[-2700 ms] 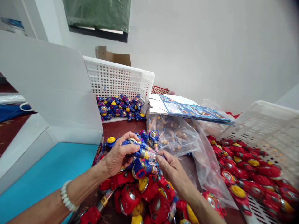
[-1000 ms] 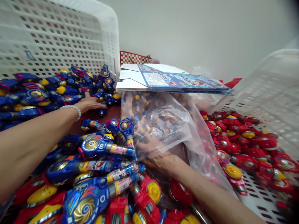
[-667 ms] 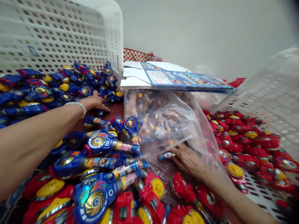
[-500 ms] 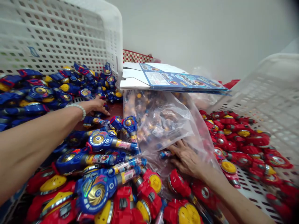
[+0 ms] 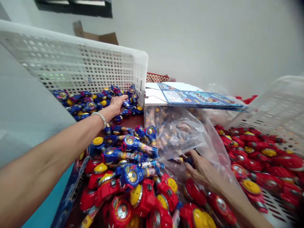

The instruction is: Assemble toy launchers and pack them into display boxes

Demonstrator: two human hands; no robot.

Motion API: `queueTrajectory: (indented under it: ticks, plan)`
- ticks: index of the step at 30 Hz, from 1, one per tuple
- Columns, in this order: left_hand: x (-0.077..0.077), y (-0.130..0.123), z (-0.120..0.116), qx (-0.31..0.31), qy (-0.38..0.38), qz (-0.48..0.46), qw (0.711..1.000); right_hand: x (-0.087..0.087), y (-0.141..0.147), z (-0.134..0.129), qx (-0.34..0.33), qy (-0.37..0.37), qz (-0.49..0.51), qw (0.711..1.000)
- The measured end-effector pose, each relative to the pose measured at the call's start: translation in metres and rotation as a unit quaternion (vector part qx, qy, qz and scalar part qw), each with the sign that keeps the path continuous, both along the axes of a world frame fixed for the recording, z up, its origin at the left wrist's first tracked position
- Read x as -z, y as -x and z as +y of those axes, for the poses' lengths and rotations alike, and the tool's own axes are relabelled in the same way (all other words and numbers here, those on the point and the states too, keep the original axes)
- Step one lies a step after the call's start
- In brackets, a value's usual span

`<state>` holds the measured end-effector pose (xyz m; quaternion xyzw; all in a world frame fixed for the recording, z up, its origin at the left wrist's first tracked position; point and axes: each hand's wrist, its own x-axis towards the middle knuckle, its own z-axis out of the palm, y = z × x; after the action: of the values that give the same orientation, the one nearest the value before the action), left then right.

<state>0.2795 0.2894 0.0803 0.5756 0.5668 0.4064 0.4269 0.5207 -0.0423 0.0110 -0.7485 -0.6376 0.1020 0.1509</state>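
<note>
My left hand [image 5: 117,104], wearing a beaded bracelet [image 5: 101,118], reaches over the blue toys [image 5: 90,106] in the left white basket, its fingers touching one near the basket's right corner. What it grips is too small to tell. At the mouth of a clear plastic bag [image 5: 187,129] filled with small tubes, my right hand [image 5: 196,164] has its fingers curled round a small dark tube [image 5: 188,159]. Between the hands lie blue toys with tube handles [image 5: 131,142]. Red toys with yellow discs [image 5: 142,196] are heaped nearer to me.
The left white basket [image 5: 95,63] stands tilted. Flat printed cartons [image 5: 180,95] lie on top of the bag. Another white basket [image 5: 273,104] on the right holds red toys [image 5: 266,158]. Behind are a brown cardboard box [image 5: 102,37] and a checked red item [image 5: 156,77].
My left hand has moved deeper into the blue toys in the basket. My right hand's fingers have curled round a tube by the bag. The view has shifted left and back.
</note>
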Motion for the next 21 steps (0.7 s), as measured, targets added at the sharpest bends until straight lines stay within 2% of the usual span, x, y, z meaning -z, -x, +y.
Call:
queueTrajectory:
  ticks: [3,5,7,10,12,15,18,21]
  plan:
    - [-0.026,0.003,-0.031,0.087,0.04,-0.101,0.99,-0.028,0.02,-0.015,0.019,-0.023,0.113,0.993]
    - [-0.034,0.01,-0.064,0.157,0.073,-0.147,0.974,-0.044,0.039,-0.025,0.051,-0.062,0.188,0.979]
    - [-0.035,0.02,-0.103,0.227,0.11,-0.175,0.952,-0.054,0.06,-0.03,0.093,-0.117,0.257,0.955]
    - [-0.024,0.037,-0.162,0.298,0.16,-0.197,0.92,-0.056,0.092,-0.03,0.125,-0.161,0.351,0.914]
    - [-0.013,0.047,-0.193,0.318,0.21,-0.228,0.896,-0.053,0.111,-0.027,0.124,-0.166,0.402,0.892]
    - [-0.001,0.056,-0.224,0.324,0.259,-0.281,0.866,-0.049,0.136,-0.025,0.096,-0.153,0.452,0.874]
    - [0.003,0.059,-0.237,0.308,0.282,-0.318,0.851,-0.047,0.151,-0.03,0.055,-0.142,0.455,0.877]
    - [0.002,0.061,-0.243,0.304,0.277,-0.333,0.848,-0.043,0.154,-0.035,0.024,-0.182,0.402,0.897]
